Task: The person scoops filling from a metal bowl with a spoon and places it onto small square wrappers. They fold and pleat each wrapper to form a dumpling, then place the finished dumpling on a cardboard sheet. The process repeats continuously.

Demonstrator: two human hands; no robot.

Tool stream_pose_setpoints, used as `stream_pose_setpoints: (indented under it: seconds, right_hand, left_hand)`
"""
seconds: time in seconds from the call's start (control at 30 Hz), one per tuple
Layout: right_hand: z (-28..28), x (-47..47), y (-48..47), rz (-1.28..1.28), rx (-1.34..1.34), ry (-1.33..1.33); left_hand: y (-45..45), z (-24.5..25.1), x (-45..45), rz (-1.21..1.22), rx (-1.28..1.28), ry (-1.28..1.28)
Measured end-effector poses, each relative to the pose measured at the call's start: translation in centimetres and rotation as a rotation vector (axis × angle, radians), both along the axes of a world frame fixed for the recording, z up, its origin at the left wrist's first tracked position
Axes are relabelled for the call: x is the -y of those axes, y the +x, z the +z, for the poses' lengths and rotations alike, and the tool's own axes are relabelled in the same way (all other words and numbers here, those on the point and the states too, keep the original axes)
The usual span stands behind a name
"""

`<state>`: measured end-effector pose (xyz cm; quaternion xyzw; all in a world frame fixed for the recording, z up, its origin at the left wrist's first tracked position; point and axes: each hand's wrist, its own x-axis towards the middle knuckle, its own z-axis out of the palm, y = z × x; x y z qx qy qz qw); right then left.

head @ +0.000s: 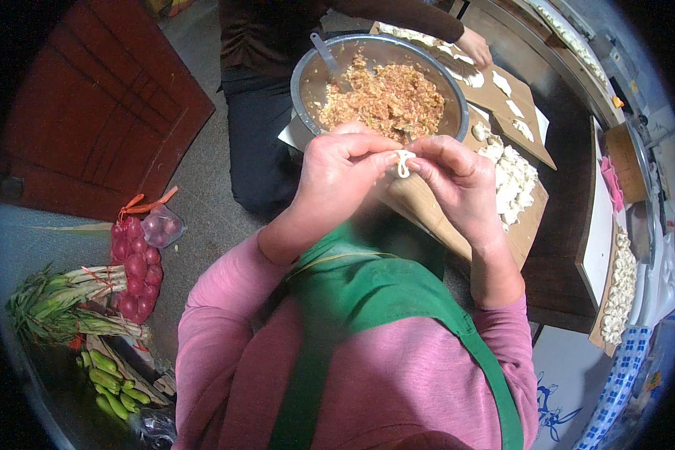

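Both my left hand [340, 174] and my right hand [458, 180] pinch a small folded dough wrapper [403, 163] between thumbs and fingers, just in front of the near rim of a large metal bowl [297, 93]. Minced filling [391, 93] lies in the bowl, and a light-coloured utensil [325, 53] leans on its far left side. What is inside the wrapper cannot be seen. Right of my right hand, a pile of folded dumplings [509, 180] rests on a cardboard sheet [531, 219]. Flat dough wrappers [500, 83] lie on cardboard farther back.
Another person's hand [475, 48] touches wrappers beyond the bowl. A board of dumplings [619, 292] stands at the far right. Bagged red onions [136, 270], tied green onions [62, 298] and green vegetables [109, 382] lie at the left, below a reddish-brown panel [101, 101].
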<state>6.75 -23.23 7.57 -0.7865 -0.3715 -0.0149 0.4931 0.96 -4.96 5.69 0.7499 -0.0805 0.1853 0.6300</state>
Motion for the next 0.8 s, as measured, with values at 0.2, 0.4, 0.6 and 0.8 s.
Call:
stream_pose_setpoints:
  seconds: [0.2,0.4,0.6,0.8]
  right_hand:
    - [0.1,0.0,-0.1,0.064,-0.24,0.133]
    - [0.6,0.4,-0.1,0.091,-0.166,0.063]
    - [0.4,0.2,-0.2,0.067,0.098,0.01]
    - [-0.4,-0.1,-0.4,0.025,0.232,-0.008]
  left_hand:
    - [-0.3,0.2,0.5,-0.037,-0.118,-0.207]
    - [-0.5,0.2,0.6,-0.061,0.041,-0.083]
    - [-0.4,0.0,0.7,0.045,0.185,0.046]
    - [-0.2,-0.9,1.5,0.159,0.386,0.132]
